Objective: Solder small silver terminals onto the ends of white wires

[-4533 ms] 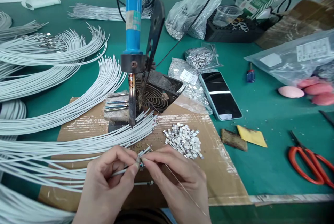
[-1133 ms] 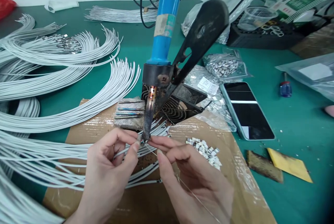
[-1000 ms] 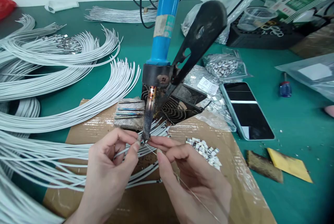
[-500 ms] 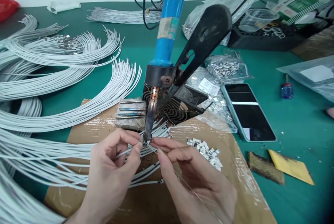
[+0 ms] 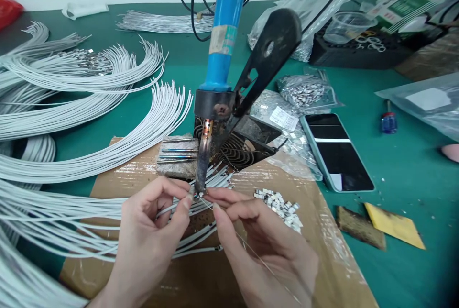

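A blue-handled soldering iron is fixed in a black stand, its dark tip pointing down between my hands. My left hand pinches the end of a white cable just left of the tip. Thin solder wire runs through the closed fingers of my right hand up to the tip. A tiny pale piece shows right at the tip; whether either hand grips it I cannot tell. Fingers partly hide the joint.
Bundles of white cables spread over the left. Small white connectors lie piled on the cardboard. Behind the tip are a grey block and a black fan. Rightward lie a phone, a yellow sponge and a screwdriver.
The whole view has shifted slightly, so everything sits a little further left. Both hands keep the same grip at the iron's tip.
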The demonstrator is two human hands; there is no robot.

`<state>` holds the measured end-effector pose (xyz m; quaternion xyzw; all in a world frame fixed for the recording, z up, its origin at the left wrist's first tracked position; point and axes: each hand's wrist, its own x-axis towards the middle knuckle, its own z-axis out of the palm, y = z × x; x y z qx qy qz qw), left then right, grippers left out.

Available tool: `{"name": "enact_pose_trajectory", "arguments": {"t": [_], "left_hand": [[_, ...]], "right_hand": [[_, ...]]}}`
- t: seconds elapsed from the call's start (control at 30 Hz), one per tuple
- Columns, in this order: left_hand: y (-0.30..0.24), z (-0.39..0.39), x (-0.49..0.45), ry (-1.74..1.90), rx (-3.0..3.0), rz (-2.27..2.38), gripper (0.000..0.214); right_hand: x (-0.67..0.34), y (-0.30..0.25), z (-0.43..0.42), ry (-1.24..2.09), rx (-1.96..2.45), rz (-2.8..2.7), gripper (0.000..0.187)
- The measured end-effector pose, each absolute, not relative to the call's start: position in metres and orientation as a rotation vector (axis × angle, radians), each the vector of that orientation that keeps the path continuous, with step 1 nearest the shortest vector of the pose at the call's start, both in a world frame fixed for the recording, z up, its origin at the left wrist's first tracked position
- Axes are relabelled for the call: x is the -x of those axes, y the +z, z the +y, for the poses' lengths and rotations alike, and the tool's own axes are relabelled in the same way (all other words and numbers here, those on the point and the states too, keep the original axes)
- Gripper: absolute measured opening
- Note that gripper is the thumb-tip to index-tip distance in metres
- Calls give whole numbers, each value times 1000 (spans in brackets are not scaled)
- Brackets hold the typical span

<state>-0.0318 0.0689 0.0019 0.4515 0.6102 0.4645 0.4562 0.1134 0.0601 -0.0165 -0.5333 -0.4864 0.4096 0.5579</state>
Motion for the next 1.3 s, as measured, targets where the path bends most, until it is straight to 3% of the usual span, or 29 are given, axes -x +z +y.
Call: {"name": "enact_pose_trajectory", "arguments": {"t": [1.3], "left_hand": [[4,68,32,1152,-1158,1525,17]], "right_hand": [[-113,-12,62,904,1264,-1161,20]]}}
